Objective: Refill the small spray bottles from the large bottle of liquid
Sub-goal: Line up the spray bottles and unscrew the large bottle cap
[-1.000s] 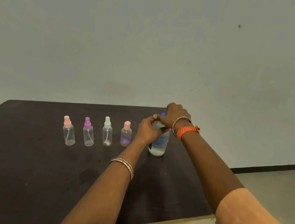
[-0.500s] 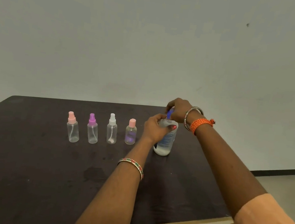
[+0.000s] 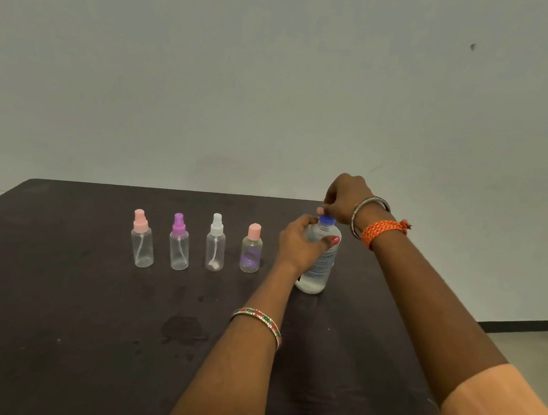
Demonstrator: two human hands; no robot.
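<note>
A person's left hand grips the large bottle standing upright on the dark table, while the right hand hovers curled just above its blue cap, holding nothing visible. Four small spray bottles stand in a row just left.

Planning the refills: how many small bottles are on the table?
4, in a row left of the large bottle: pink-capped, purple-capped, white-capped, then a shorter pink-capped one. None looks hidden.

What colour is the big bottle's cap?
Blue cap, seen from the head view.
</note>
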